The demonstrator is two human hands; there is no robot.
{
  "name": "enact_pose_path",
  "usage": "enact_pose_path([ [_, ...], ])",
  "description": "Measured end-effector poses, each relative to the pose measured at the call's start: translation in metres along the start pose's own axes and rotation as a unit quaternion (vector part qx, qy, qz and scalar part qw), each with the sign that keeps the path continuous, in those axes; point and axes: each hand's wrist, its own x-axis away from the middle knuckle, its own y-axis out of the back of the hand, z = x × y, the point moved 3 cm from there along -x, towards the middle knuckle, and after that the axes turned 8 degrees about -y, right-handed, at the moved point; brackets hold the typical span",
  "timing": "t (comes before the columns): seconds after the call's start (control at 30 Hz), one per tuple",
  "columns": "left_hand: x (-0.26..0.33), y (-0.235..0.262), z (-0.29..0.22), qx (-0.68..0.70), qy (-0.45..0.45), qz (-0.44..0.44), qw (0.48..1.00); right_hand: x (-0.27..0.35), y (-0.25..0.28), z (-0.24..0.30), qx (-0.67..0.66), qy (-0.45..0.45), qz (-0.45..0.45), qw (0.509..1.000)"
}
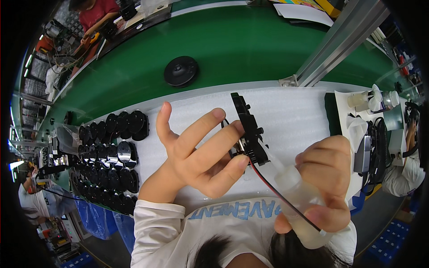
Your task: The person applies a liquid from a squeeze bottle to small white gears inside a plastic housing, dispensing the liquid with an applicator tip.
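My left hand (196, 154) pinches a black plastic part (250, 127) upright on edge between thumb and fingers, above a white foam sheet (295, 107). The index finger is raised away from it. From the part's lower end a red and black wire (279, 194) trails down to a small pale connector, passing in front of the bottle. My right hand (328, 174) is wrapped around a translucent squeeze bottle (306, 214), tilted with its thin nozzle toward the lower end of the part. Whether the nozzle touches the part I cannot tell.
Rows of black round parts (107, 156) stand to the left. One black disc (180, 71) lies on the green surface (241, 40) ahead. A metal post (339, 44) rises at the far right, with small bottles (359, 100) and black cables (380, 143) nearby. Co-workers sit at the edges.
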Motion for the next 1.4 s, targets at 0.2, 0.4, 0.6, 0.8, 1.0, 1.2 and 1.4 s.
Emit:
enact_pose_path([
  [0.2,-0.0032,-0.0018,-0.0015,-0.005,0.001,-0.018,1.0,-0.0027,0.0026,0.003,0.004,0.01,0.005,1.0],
  [0.4,-0.0025,0.0,-0.0002,-0.01,0.0,-0.019,1.0,-0.0007,0.0012,0.0045,0.002,-0.002,0.004,1.0],
  [0.6,-0.0044,0.0025,-0.0004,0.002,0.007,-0.008,1.0,-0.0002,0.0062,0.0081,0.005,0.003,0.018,1.0],
  [0.8,0.001,0.0042,0.0031,-0.005,0.008,0.025,1.0,0.0027,0.0011,0.0043,0.006,0.0,0.024,1.0],
  [1.0,-0.0035,0.0025,0.0007,-0.004,-0.003,0.018,1.0,-0.0011,0.0073,0.0067,0.016,0.015,0.02,1.0],
  [1.2,-0.0031,-0.002,-0.0008,-0.001,-0.004,-0.024,1.0,-0.0025,0.0018,0.0016,0.015,0.036,0.003,0.999],
  [1.4,-0.0034,0.0003,-0.0002,-0.003,-0.002,-0.01,1.0,-0.0006,0.0034,0.0043,0.011,0.013,0.011,1.0],
])
